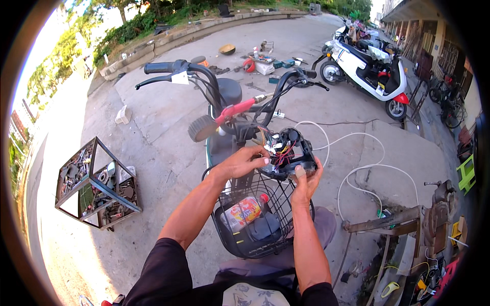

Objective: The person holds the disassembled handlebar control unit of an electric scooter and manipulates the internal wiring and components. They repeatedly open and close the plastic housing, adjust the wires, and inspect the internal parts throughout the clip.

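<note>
My right hand (pixel 306 184) grips the rim of a black, open-backed housing (pixel 307 148) that looks like a scooter's headlight unit. Inside it lies a tangle of red, black and yellow wires (pixel 286 156) with white connectors. The fingers of my left hand (pixel 245 161) are pinched together at the wires on the housing's left side; the exact piece between them is hidden. Both hands are above the black wire basket (pixel 244 251) at the scooter's front. A drink bottle with a red cap (pixel 241 213) lies in it. Behind the housing rise the black handlebars (pixel 205 71).
A red tool with a round black end (pixel 234 110) rests across the handlebars. At left stands a metal-framed cart (pixel 113 210) full of parts. A vise (pixel 440 196) on a bench is at right. White hose (pixel 352 171) loops over the ground; a white scooter (pixel 365 66) stands beyond.
</note>
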